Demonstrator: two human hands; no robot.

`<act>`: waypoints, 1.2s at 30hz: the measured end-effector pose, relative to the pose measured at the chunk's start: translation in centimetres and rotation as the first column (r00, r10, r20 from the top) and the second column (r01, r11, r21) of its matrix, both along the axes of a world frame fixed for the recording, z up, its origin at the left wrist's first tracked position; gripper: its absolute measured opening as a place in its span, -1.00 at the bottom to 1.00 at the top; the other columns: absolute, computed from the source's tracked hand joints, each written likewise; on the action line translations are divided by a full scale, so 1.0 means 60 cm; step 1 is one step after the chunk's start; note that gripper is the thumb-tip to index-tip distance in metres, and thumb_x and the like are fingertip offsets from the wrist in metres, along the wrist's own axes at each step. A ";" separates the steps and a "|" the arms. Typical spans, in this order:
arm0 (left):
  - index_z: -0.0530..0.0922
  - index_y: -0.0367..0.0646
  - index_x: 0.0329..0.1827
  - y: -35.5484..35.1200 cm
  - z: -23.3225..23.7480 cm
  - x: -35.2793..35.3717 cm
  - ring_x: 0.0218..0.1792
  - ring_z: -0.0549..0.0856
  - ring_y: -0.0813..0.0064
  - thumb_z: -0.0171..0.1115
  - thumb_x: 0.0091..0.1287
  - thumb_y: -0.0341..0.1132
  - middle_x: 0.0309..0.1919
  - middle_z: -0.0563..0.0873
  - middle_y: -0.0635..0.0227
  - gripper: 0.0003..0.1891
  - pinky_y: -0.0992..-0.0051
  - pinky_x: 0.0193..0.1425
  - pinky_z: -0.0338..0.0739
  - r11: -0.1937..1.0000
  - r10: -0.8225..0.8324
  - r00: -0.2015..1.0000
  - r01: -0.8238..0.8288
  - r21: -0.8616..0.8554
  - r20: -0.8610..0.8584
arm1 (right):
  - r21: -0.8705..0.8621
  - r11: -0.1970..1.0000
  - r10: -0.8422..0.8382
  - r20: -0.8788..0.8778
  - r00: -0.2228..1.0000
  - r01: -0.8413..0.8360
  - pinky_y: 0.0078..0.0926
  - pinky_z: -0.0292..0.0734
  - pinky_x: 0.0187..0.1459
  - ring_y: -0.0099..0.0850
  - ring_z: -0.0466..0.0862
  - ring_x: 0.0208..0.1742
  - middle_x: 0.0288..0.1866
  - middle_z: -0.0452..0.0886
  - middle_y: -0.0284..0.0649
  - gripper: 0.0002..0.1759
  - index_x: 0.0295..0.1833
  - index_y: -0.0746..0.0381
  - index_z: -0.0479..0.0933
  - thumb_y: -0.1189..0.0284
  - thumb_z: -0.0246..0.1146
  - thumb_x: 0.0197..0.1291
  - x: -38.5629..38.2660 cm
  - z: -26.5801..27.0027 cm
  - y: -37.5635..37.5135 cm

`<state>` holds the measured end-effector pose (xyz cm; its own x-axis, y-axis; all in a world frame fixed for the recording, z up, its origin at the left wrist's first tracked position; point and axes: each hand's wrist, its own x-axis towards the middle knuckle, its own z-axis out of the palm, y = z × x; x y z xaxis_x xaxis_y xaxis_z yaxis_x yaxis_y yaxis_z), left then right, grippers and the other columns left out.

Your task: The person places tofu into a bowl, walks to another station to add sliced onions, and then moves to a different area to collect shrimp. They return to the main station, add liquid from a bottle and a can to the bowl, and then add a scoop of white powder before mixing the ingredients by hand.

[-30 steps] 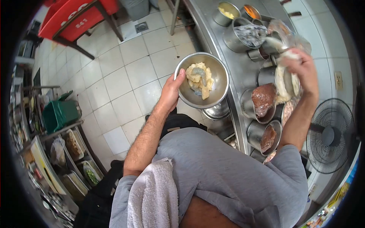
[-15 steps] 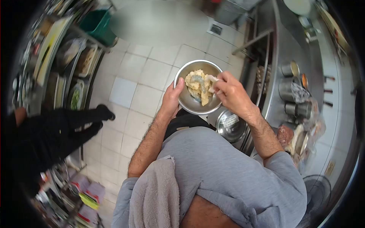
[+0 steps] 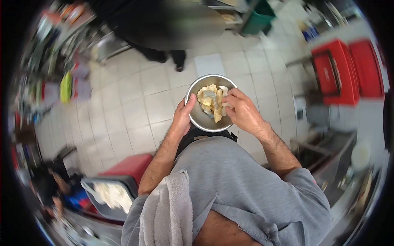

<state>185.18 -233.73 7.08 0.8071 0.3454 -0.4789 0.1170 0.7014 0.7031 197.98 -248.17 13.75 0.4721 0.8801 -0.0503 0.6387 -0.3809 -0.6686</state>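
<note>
On the left rim of the bowl (image 3: 199, 118), left hand (image 3: 181, 119) clamps, thumb over edge, likely for level support; at its right, right hand (image 3: 246, 113) pinches a pale strip (image 3: 224, 111) inside, beside yellow food (image 3: 209, 96), probably for control.

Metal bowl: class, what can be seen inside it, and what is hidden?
Inside the metal bowl lie yellowish pieces, greyish bits among them, and white pieces by the right hand. The bottom beneath this heap, and whatever the fingers cover, cannot be seen.
</note>
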 end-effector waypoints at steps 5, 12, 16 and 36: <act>0.27 -0.36 0.18 0.119 -0.020 -0.120 0.04 0.53 0.37 -0.05 0.37 -0.03 0.06 0.49 0.13 -0.46 0.40 0.11 0.43 0.915 0.401 0.914 -0.403 -0.021 -0.057 | 0.100 0.928 0.358 0.019 0.934 -0.358 -0.38 0.48 -0.24 -0.23 0.53 -0.25 -0.21 0.46 -0.14 -0.83 -0.20 0.33 0.53 0.57 0.17 0.04 -0.029 -0.014 0.240; 0.30 -0.35 0.20 0.297 -0.045 -0.298 0.11 0.43 0.42 -0.04 0.37 -0.06 0.08 0.47 0.17 -0.47 0.44 0.21 0.26 0.688 0.725 0.686 -0.725 0.027 -0.062 | 0.017 0.710 0.698 0.105 0.708 -0.704 -0.30 0.46 -0.23 -0.16 0.54 -0.24 -0.33 0.50 -0.12 -0.84 -0.20 0.30 0.51 0.56 0.11 0.07 -0.181 -0.065 0.558; 0.30 -0.34 0.20 0.428 -0.055 -0.407 0.13 0.40 0.42 -0.06 0.37 -0.03 0.10 0.46 0.17 -0.46 0.43 0.25 0.21 0.614 0.789 0.612 -0.783 0.103 -0.056 | -0.061 0.609 0.789 0.153 0.595 -0.791 -0.30 0.47 -0.24 -0.16 0.55 -0.26 -0.29 0.50 -0.15 -0.87 -0.26 0.31 0.51 0.58 0.12 0.03 -0.296 -0.068 0.732; 0.24 -0.37 0.22 1.188 -0.006 -0.846 0.11 0.45 0.37 -0.07 0.37 -0.03 0.10 0.45 0.11 -0.43 0.40 0.17 0.35 0.206 0.977 0.201 -0.975 0.078 -0.066 | 0.250 0.228 0.966 0.067 0.252 -0.941 -0.35 0.44 -0.28 -0.17 0.54 -0.33 -0.40 0.53 -0.14 -0.90 -0.32 0.31 0.53 0.59 0.17 -0.02 -0.807 -0.069 1.634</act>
<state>134.43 -162.43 6.73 -0.2177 0.8364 -0.5030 -0.5976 0.2933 0.7462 149.56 -150.11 9.59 -0.7207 0.6628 0.2032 0.3677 0.6139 -0.6986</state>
